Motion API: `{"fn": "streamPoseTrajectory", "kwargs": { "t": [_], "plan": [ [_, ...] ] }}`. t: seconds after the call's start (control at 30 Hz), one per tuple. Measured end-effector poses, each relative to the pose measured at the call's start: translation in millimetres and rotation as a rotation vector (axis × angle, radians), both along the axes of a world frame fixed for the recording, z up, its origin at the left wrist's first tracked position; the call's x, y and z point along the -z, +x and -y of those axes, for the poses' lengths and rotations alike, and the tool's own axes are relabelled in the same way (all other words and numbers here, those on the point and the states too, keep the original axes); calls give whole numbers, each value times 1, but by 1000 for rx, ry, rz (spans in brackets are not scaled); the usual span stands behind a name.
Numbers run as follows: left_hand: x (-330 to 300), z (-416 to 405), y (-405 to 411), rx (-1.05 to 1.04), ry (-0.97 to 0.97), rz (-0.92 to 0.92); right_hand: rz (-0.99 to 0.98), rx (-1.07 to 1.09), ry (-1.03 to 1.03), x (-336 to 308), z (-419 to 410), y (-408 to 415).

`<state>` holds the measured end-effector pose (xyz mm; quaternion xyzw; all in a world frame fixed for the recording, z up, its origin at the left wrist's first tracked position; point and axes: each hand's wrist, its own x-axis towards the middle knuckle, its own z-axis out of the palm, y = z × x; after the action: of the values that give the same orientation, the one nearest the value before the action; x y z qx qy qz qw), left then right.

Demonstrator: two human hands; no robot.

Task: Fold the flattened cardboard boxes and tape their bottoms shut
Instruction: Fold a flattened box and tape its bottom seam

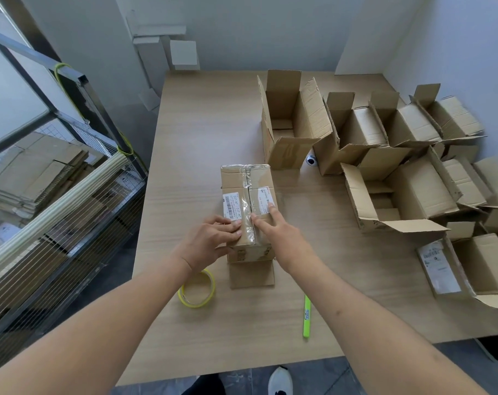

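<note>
The box (247,206) stands bottom-up at the table's (199,138) centre, its flaps closed and a strip of clear tape (247,201) running along the seam between two white labels. The left hand (210,240), at seven o'clock of the box, presses straight fingers on the tape; the right hand (279,232), at five o'clock, presses spread fingers flat beside the seam.

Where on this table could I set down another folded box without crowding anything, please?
The bare table left of the tall open box, beyond the box being taped, is free. So is the near edge right of the green pen. The right side is crowded with open boxes.
</note>
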<state>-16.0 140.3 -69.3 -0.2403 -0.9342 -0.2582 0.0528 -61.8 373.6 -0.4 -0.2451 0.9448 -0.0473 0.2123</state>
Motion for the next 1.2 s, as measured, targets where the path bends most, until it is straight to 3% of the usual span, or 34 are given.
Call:
{"fn": "streamPoseTrajectory", "kwargs": {
  "t": [0.2, 0.3, 0.4, 0.53, 0.73, 0.9, 0.97, 1.07, 1.2],
  "plan": [
    [-11, 11, -13, 84, -50, 21, -2, 10, 26, -2, 6, 0],
    [-12, 3, -14, 72, -12, -36, -27, 51, 84, 9, 14, 8],
    [-20, -4, -5, -23, -118, -93, -118, 166, 57, 23, 29, 22],
    [-16, 7, 7, -286, -331, 127, -236, 249, 32, 31, 50, 30],
    [-5, 12, 12, -411, -386, 372, -324, 349, -112, 37, 53, 34],
    [2, 28, 14, -473, -467, 531, -326, 649, -554, 34, 41, 27],
    [1, 32, 15, -517, -363, 537, -303, 798, -809, 29, 37, 23],
    [-14, 31, 16, -586, -58, 608, -241, 975, -1024, 30, 32, 22],
    [-60, 15, 24, -669, 554, 1012, -80, 1188, -1341, 32, 26, 28]
  ]
}}
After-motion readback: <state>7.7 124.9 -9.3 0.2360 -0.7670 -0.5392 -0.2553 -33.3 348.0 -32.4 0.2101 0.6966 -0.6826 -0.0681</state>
